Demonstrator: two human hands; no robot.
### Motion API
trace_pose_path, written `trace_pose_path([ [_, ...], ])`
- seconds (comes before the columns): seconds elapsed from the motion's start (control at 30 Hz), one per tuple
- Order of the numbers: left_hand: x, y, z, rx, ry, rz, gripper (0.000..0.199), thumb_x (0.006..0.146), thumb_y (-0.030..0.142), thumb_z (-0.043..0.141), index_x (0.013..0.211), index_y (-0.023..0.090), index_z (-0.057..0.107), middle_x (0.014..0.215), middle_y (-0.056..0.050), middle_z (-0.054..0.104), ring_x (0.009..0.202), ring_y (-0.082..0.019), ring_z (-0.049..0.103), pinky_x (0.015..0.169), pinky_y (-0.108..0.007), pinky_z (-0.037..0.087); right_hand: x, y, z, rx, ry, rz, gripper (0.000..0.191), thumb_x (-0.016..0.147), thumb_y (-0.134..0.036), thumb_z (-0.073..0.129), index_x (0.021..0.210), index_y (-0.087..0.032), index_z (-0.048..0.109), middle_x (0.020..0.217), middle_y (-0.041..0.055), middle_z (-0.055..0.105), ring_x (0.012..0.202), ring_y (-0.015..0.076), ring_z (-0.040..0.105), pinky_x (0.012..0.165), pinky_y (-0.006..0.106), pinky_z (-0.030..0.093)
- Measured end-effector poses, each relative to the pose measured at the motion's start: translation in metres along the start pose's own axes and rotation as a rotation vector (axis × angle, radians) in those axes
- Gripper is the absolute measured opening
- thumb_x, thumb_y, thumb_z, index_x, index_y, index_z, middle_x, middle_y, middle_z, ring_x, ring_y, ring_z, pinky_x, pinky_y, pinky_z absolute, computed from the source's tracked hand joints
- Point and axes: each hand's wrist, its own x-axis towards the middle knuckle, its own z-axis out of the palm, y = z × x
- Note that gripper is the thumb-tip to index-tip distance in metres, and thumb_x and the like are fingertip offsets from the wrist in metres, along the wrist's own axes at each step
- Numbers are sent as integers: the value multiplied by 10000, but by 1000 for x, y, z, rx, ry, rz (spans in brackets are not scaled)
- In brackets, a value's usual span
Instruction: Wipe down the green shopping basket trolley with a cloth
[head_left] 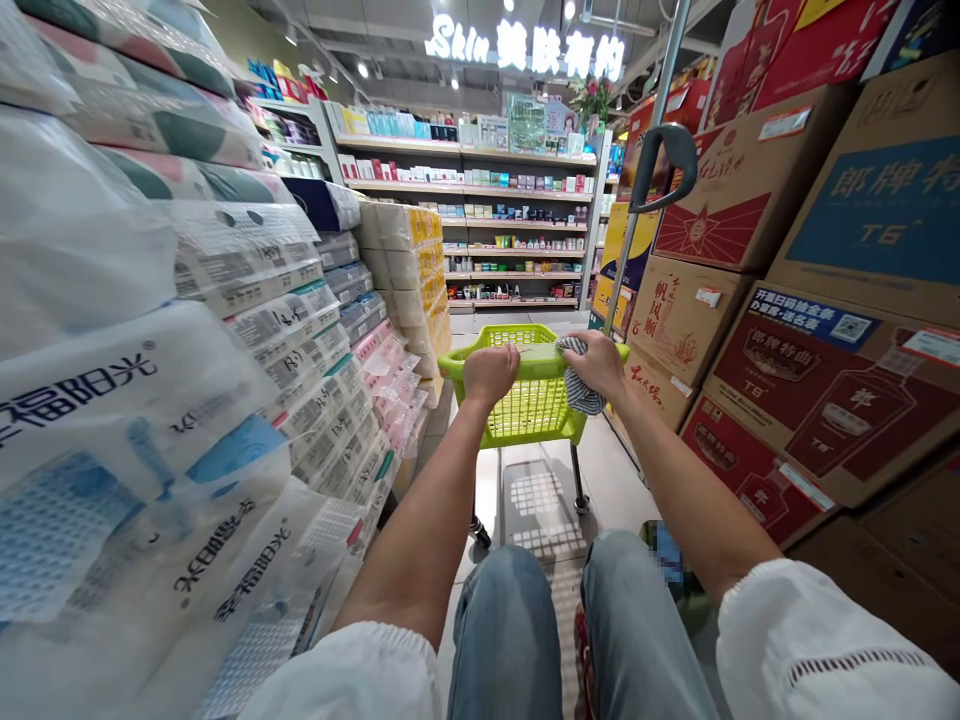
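Observation:
A lime-green shopping cart [525, 425] with a basket of open mesh stands in front of me on dark legs with wheels. My left hand [490, 374] is closed around the left part of its handle. At the right end of the handle, my right hand [594, 364] grips a grey-and-white striped cloth [582, 392], which hangs down over the cart's edge. Both arms are stretched forward above my knees. The fingertips of the right hand are partly hidden by the cloth.
Packs of tissue paper [281, 330] are piled high on the left. Printed cardboard boxes [697, 310] form a wall on the right, with a metal pole and grey handle [664, 165] before them. Shelves of small goods [517, 190] stand ahead across the tiled floor [611, 470].

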Motion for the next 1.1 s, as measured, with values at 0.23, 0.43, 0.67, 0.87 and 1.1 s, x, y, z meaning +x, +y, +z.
trace_pose_path([
  [0.23, 13, 22, -7, -18, 17, 45, 465, 975, 325, 268, 1032, 108, 676, 1009, -142, 707, 943, -252, 656, 843, -380, 466, -12, -10, 7, -26, 41, 9, 368, 785, -324, 556, 1109, -208, 685, 1082, 85, 685, 1011, 255, 589, 934, 414, 444],
  [0.43, 26, 53, -3, -95, -116, -5, 437, 987, 311, 251, 1001, 164, 663, 995, -104, 708, 910, -216, 661, 804, -337, 494, -19, -23, 11, 32, -32, -92, 357, 789, -298, 552, 1112, -217, 680, 1101, 73, 677, 1046, 247, 575, 958, 401, 436],
  [0.67, 14, 36, -2, -79, -63, 135, 522, 1005, 393, 208, 981, 171, 680, 1041, -88, 711, 957, -192, 663, 818, -316, 490, -10, 24, -11, 2, -48, -66, 301, 806, -293, 537, 1040, -229, 715, 1076, 52, 689, 1018, 226, 579, 969, 396, 413],
  [0.87, 17, 45, 7, -90, -23, 128, 520, 1006, 362, 217, 1030, 173, 701, 1102, -83, 712, 1038, -186, 653, 852, -314, 485, -13, 17, -8, -42, 83, 84, 302, 810, -313, 527, 1020, -205, 716, 1037, 77, 689, 1002, 247, 561, 946, 426, 416],
  [1.1, 16, 35, 8, -68, 9, 164, 522, 1003, 350, 227, 986, 160, 712, 1090, -94, 716, 1011, -201, 663, 836, -317, 486, -24, -23, 12, -50, -1, -49, 324, 807, -287, 563, 1102, -233, 686, 1127, 80, 660, 1062, 270, 532, 954, 442, 408],
])
